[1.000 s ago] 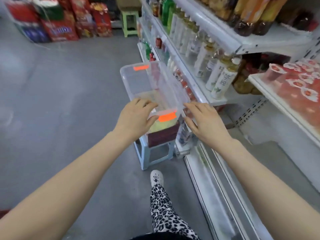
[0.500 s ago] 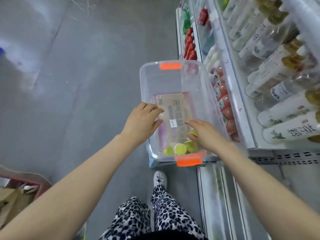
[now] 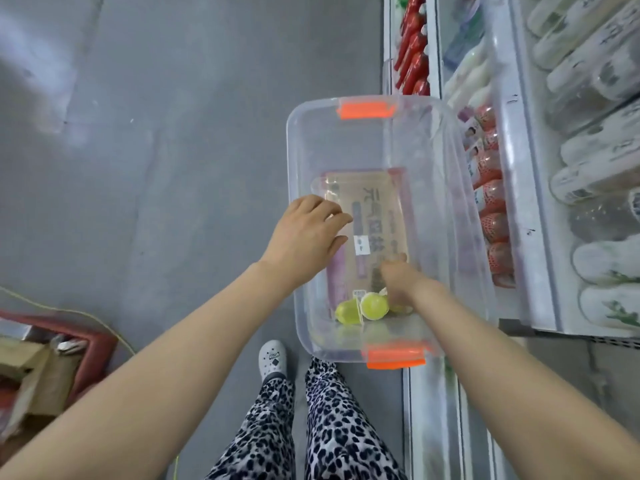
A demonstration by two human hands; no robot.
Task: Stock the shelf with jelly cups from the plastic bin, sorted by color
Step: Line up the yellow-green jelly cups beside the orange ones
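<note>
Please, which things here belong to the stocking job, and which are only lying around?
Job: plastic bin, green jelly cups, left hand on its rim, right hand inside it.
Lying around: white bottles and red bottles on the shelf, cardboard box, red crate.

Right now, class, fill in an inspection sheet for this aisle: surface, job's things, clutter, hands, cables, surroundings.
Surface: grey floor; a printed box shows through the bottom of the plastic bin.
Job's things: the bin is clear, with orange latches; green jelly cups lie at its near end.
Clutter: red crate with cardboard, lower left.
Hands: left hand rests on the bin's left rim; right hand reaches inside by the cups, blurred, grip unclear.
Cables: yellow cord on the floor by the crate.
Surroundings: shelf of bottles on the right.
</note>
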